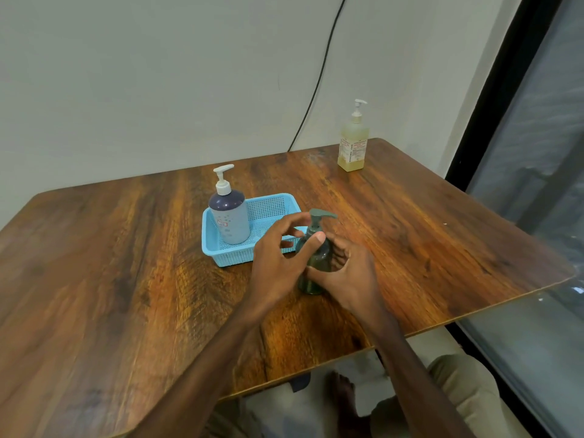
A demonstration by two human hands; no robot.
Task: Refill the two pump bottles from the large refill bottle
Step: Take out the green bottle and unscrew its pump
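The green pump bottle [319, 259] stands upright on the table [126, 263], just in front of the right end of the basket [240, 257], with its pump head fitted and the spout pointing right. The right hand [350, 273] grips the bottle body: the fingers curl round the far and right side, and the thumb lies across the lower front. The left hand [278, 260] is at the bottle neck: the thumb tip presses on the collar below the pump head, and the curled fingers reach round behind the pump stem, so the hand pinches the collar. The fingers are slightly blurred. The light blue mesh basket sits near the middle of the table. The grey pump bottle [230, 219], with a dark shoulder and a white pump, stands upright in the left part of the basket, with its spout pointing right. The rest of the basket floor is bare. The refill bottle [353, 147] stands upright near the far right corner of the table, well apart from the basket and both hands. It holds a pale yellow liquid, carries a printed label, and has a white pump on top. A black cable [319, 74] runs down the wall [158, 74] behind the table. A dark-framed window [537, 153] runs along the right side.
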